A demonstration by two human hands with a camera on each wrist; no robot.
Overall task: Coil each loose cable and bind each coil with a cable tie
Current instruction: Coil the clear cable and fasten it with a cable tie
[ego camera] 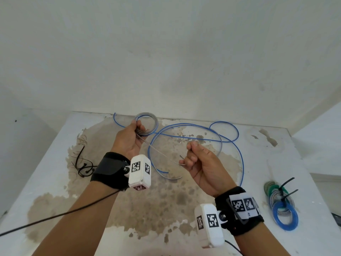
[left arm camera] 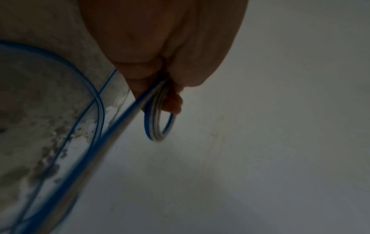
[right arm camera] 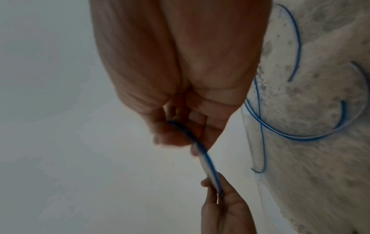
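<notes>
The left hand (ego camera: pixel 130 139) gripped a small coil (ego camera: pixel 147 124) of blue-and-grey cable above the far side of the table (ego camera: pixel 55 163). The right hand (ego camera: pixel 200 163) pinched the straight run of the same cable (ego camera: pixel 230 141), whose loose loops lay on the table between and beyond the hands. Black cable ties (ego camera: pixel 83 166) lay to the left; bound coils (ego camera: pixel 282 202) lay to the right

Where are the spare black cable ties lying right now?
In the head view, the black cable ties lie on the table's left side, just left of the left hand's wrist strap.
</notes>
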